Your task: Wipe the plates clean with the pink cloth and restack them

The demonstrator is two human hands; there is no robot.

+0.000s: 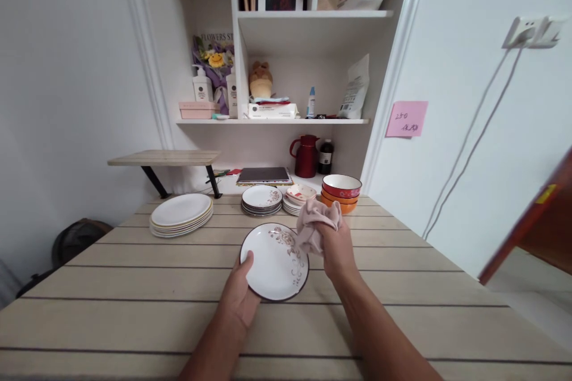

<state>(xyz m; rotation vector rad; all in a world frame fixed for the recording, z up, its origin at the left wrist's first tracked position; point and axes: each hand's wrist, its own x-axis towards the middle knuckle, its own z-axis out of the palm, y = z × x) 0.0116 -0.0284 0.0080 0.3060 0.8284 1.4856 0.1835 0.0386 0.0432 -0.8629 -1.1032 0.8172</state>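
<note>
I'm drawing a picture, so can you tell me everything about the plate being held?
The plate is round and white, with a thin dark rim and brownish flowers and curls along its top and right side. It looks smooth and shiny, like glazed ceramic. The left grip holds its left side, thumb over the rim, with the patterned face showing, over the striped table. A pinkish cloth overlaps its upper right edge in view; I can't tell if they touch.

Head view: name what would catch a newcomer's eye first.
The white floral plate in the left grip, over the middle of the table, stands out first. Next comes the crumpled pink cloth in the right grip, at the plate's upper right. Beyond it, stacked red and orange bowls glow near the table's far edge.
</note>
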